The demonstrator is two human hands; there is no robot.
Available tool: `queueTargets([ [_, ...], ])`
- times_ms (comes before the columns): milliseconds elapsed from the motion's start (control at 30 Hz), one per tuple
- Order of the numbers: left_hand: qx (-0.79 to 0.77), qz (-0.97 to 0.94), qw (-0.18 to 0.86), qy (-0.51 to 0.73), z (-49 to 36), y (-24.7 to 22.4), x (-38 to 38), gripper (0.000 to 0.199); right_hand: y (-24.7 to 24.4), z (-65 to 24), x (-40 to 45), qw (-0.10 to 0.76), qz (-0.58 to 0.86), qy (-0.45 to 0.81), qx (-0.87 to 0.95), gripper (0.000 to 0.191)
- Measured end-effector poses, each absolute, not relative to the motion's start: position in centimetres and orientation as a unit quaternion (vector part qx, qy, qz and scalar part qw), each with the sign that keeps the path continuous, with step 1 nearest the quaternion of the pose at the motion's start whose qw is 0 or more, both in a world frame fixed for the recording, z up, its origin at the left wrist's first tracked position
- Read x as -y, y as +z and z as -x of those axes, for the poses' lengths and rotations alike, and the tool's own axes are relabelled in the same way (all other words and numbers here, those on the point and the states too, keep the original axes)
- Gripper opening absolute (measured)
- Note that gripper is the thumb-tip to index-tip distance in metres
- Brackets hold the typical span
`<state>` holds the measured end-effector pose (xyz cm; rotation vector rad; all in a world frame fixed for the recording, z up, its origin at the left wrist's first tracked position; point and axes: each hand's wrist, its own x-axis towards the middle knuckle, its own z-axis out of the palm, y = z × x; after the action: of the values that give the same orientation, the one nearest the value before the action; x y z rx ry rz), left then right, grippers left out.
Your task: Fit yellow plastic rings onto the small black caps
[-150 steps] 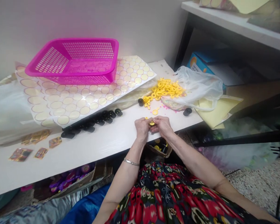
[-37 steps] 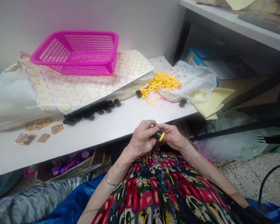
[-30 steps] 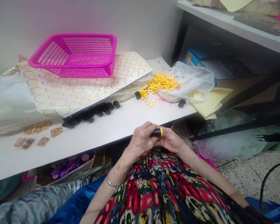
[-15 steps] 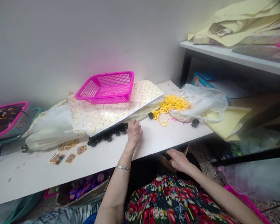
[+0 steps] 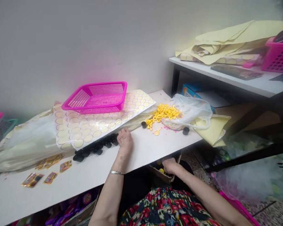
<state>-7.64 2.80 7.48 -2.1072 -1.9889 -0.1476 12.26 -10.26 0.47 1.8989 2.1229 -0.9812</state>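
Okay, text first: the blue carton [image 5: 191, 90] under the white shelf [image 5: 267, 85] carries some print, too blurred for us to read. Gold sachets [image 5: 33, 180] at the table's left are printed too, lettering too small. Sticker sheet [image 5: 87, 133] shows rows of pale circles with reddish outlines.

Edges: our left hand [image 5: 125, 140] sits over the white tabletop [image 5: 153, 146], at the right end of the row of black caps [image 5: 97, 151]. Its fingers are curled in; we can't tell whether they pinch a cap. The row runs along the sheet's front edge, several caps touching. Tabletop strip lies between that hand and the front edge, and more of it stretches right to a loose black cap [image 5: 185, 131]. Second loose cap [image 5: 143, 124] is just beside the heap of yellow rings [image 5: 165, 112]; one ring [image 5: 157, 132] lies apart in front, near scattered pink bits.

Containers: our right hand [image 5: 170, 165] is below table level, reaching into a cardboard box [image 5: 163, 177] with yellow pieces [image 5: 161, 170]; fingertips hidden, so we can't tell spread or pinching. Magenta mesh basket [image 5: 99, 110] stands on the sheet. Clear plastic bag [image 5: 191, 108] slumps right of the rings, touching them. Under the table at left, another box [image 5: 85, 215] holds purple items [image 5: 68, 209].
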Motion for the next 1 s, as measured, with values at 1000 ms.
queueTargets([
  [1000, 0.587, 0.651, -0.300, -0.377, 2.0, 1.8, 1.3, 0.046, 6.0, -13.6, -0.9, -0.127, -0.614, -0.045, -0.778, 0.021],
])
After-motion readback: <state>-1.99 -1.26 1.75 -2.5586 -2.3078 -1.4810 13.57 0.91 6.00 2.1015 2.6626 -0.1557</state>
